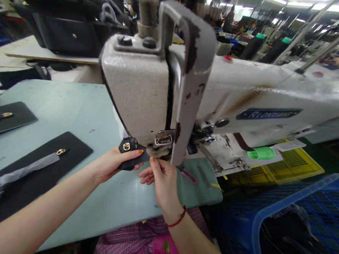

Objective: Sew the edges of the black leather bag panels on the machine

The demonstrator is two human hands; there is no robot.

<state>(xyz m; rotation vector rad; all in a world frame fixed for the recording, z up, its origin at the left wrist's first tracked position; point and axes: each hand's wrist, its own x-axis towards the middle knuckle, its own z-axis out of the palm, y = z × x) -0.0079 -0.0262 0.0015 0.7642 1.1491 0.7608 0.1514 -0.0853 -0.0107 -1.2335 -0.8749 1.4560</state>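
Observation:
My left hand (109, 164) grips a small black leather piece (128, 163) with a gold clasp fitting on it, thumb on top and fingers underneath. The piece is held up off the table, close to the needle area of a white sewing machine (140, 90). At its right end, my right hand (165, 178) pinches the edge with the thumb, the other fingers curled loosely below. The presser foot and needle are partly hidden behind the grey lever bar (193, 86). Pink-handled thread snips (188, 175) lie on the table just right of my right hand.
Black leather panels (67, 151) with gold rings and wrapped straps lie on the pale green table (81, 102) at left. Black bags (57, 32) stand behind on a board. A blue crate (256, 212) holding black pieces and a yellow crate (307, 166) are at right.

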